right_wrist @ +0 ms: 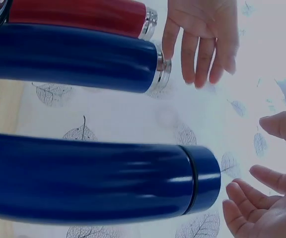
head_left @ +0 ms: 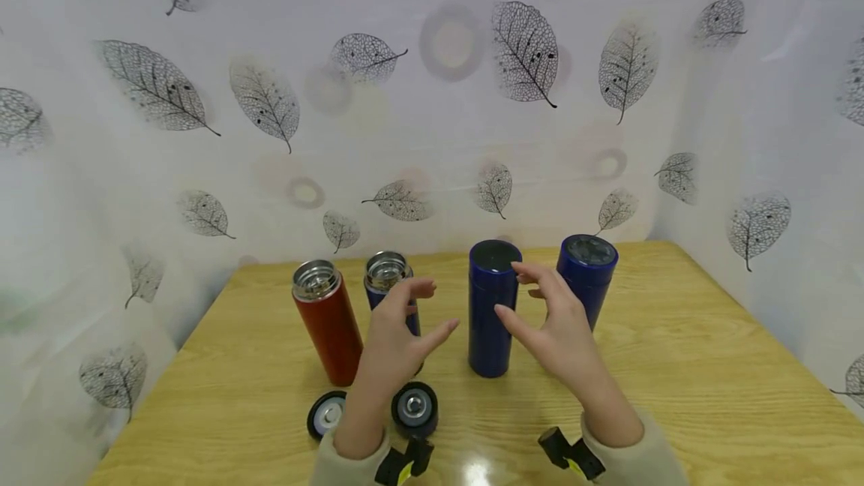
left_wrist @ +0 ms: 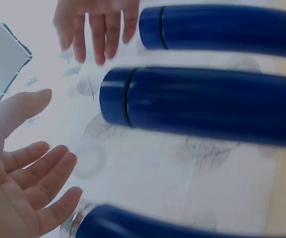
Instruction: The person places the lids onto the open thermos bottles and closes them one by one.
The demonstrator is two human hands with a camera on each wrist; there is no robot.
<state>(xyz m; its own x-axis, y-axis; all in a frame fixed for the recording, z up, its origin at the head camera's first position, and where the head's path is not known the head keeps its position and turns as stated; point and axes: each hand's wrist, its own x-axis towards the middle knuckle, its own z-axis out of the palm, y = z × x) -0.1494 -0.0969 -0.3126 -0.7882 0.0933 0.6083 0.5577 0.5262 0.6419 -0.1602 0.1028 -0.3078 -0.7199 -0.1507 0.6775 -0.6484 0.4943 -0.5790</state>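
In the head view my left hand hovers with fingers and thumb apart, in front of an uncapped blue thermos flask that it partly hides. My right hand is spread the same way, near a capped blue thermos flask in the middle. A second capped blue flask stands behind the right hand. To the left is an uncapped red thermos flask with a bare steel neck. In the right wrist view a gap separates the right hand from the nearest capped flask.
Two dark lids, one left and one right, lie underside up near the left forearm. Everything stands on a wooden table. Behind it hangs a pale curtain with a leaf print.
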